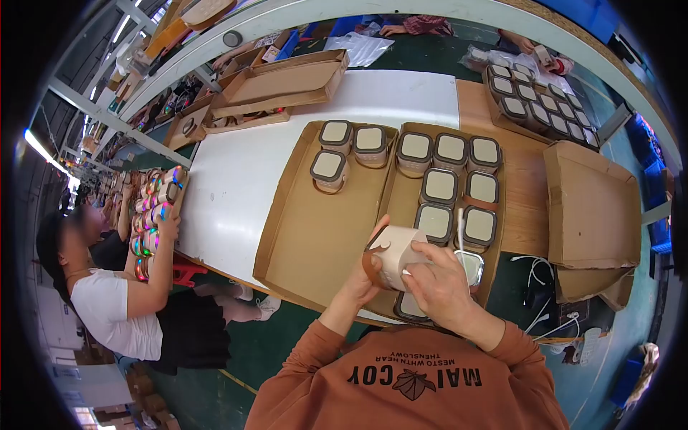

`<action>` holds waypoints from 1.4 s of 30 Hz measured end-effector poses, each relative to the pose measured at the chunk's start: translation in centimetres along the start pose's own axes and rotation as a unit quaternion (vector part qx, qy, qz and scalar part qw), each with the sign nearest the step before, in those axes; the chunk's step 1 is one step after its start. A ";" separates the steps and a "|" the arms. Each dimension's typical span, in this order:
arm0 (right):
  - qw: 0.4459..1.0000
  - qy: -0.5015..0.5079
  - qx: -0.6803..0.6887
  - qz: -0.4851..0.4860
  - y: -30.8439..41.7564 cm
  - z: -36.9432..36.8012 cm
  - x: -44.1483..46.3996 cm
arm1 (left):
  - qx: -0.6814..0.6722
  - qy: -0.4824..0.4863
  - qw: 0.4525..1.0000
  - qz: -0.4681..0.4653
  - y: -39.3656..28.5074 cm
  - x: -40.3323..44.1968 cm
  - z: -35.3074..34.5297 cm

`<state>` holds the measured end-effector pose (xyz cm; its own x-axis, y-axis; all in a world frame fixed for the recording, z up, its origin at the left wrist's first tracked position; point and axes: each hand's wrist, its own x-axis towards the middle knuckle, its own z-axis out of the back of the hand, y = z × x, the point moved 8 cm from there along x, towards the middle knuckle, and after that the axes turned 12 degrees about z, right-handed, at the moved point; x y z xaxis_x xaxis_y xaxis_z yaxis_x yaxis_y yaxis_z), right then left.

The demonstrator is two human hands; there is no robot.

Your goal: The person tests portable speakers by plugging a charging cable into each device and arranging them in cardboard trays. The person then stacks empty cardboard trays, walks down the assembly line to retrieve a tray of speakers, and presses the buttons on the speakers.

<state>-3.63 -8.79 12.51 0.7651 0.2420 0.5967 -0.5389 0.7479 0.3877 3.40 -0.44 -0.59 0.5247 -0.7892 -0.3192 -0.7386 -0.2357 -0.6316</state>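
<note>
My left hand (364, 281) holds a cream box-shaped device (395, 252) with rounded corners and a brown strap, tilted on its side above the front of the boxes. My right hand (443, 287) is closed against the device's other side, its fingertips on the cream surface. A small white tip shows by those fingers; what it belongs to is unclear. Just beyond that hand, a thin white stick (460, 231) stands up among similar devices. These fill much of the right cardboard tray (394, 193). Three more stand at the back of the left cardboard tray (294, 251).
On the left, a person (118, 308) carries a tray of devices glowing with coloured lights (154, 215). Cardboard boxes (595, 208) and white cables (539, 276) lie at the right. Another filled tray (537, 107) and other people's hands are at the back. A metal frame crosses overhead.
</note>
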 end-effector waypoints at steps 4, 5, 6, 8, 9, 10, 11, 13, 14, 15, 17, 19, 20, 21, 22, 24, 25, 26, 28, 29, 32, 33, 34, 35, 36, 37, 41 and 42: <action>0.995 -0.060 0.049 -0.056 -1.6 -0.3 -1.5 | 0.040 0.001 0.999 0.035 1.3 -0.7 -0.4; 0.995 -0.060 0.051 -0.057 -2.1 -0.3 -1.8 | 0.039 -0.001 0.999 0.036 1.6 -1.1 -0.2; 0.987 -0.041 0.131 -0.080 -3.2 -0.7 -2.2 | 0.053 -0.005 0.997 0.052 2.0 -1.4 0.2; 0.869 0.048 0.395 -0.295 -5.5 -2.1 -4.3 | 0.066 -0.007 0.995 0.072 2.0 -2.0 1.2; 0.868 0.048 0.396 -0.296 -6.0 -1.8 -5.0 | 0.155 -0.014 0.985 0.079 1.7 -2.4 1.8; 0.843 0.019 0.422 -0.334 -7.0 -1.8 -6.1 | 0.242 -0.020 0.966 0.085 1.4 -2.7 2.2; 0.814 -0.009 0.446 -0.371 -8.0 -2.0 -7.0 | 0.241 -0.022 0.967 0.085 1.0 -2.9 2.4; 0.782 -0.063 0.478 -0.395 -9.4 -2.0 -7.6 | 0.795 -0.131 0.590 0.047 -0.5 -3.2 2.5; 0.784 -0.104 0.468 -0.394 -10.1 -1.6 -7.8 | 0.850 -0.098 0.516 0.043 -0.2 -3.2 1.8; 0.786 -0.145 0.457 -0.390 -10.9 -1.1 -7.9 | 0.850 -0.101 0.515 0.044 0.7 -3.0 2.2; 0.779 -0.144 0.468 -0.391 -11.1 -1.7 -8.2 | 0.932 -0.010 0.360 -0.049 4.6 -2.9 1.6; 0.777 -0.127 0.478 -0.389 -11.0 -2.4 -8.2 | 0.929 0.007 0.368 -0.036 4.2 -2.6 1.4; 0.775 -0.124 0.472 -0.401 -11.0 -2.4 -8.2 | 0.860 0.054 0.507 0.030 3.6 -2.2 2.1; 0.776 -0.125 0.472 -0.400 -11.1 -2.6 -8.3 | 0.763 0.100 0.631 0.095 2.9 -1.8 2.4; 0.774 -0.122 0.470 -0.406 -11.3 -2.7 -8.6 | 0.764 0.099 0.630 0.093 1.2 -0.7 2.7; 0.772 -0.125 0.464 -0.415 -11.5 -2.7 -8.8 | 0.666 0.024 0.720 0.194 -3.5 2.8 5.1; 0.775 -0.128 0.461 -0.413 -11.5 -2.7 -8.8 | 0.794 -0.031 0.607 0.021 -7.2 4.9 5.8; 0.773 -0.127 0.459 -0.420 -11.5 -2.7 -8.9 | 0.871 -0.085 0.458 -0.154 -10.1 6.5 6.7; 0.773 -0.124 0.448 -0.431 -11.8 -2.8 -9.3 | 0.919 -0.206 0.268 -0.202 -14.4 11.0 11.0; 0.777 -0.127 0.441 -0.431 -11.7 -2.6 -9.3 | 0.917 -0.204 0.270 -0.209 -15.0 11.8 11.8; 0.760 -0.118 0.444 -0.460 -11.7 -2.7 -9.4 | 0.900 -0.279 0.315 -0.110 -17.1 14.2 14.5; 0.763 -0.120 0.436 -0.462 -12.0 -2.5 -9.3 | 0.891 -0.304 0.323 -0.094 -17.3 14.3 14.7; 0.765 -0.122 0.432 -0.461 -12.2 -2.8 -9.4 | 0.882 -0.328 0.330 -0.074 -17.2 14.0 15.0; 0.767 -0.121 0.431 -0.461 -12.3 -3.1 -9.5 | 0.882 -0.325 0.334 -0.074 -16.7 13.6 15.0; 0.770 -0.110 0.432 -0.456 -12.4 -3.6 -9.3 | 0.849 -0.324 0.406 -0.097 -16.7 12.8 14.8; 0.770 -0.107 0.433 -0.456 -12.4 -3.8 -9.0 | 0.811 -0.324 0.472 -0.121 -16.8 11.9 14.9; 0.814 -0.061 0.399 -0.418 -11.6 -5.8 -6.6 | 0.164 -0.262 0.947 -0.082 -11.0 10.5 22.3; 0.841 -0.044 0.367 -0.395 -11.3 -5.9 -5.6 | 0.165 -0.272 0.945 -0.081 -10.1 9.2 21.0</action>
<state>0.29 -14.98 0.63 0.9750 -0.2220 -0.0127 0.0271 0.0622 0.9977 24.59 6.62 -12.02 0.8258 -0.3286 -0.4583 -0.5048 -0.0684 -0.8605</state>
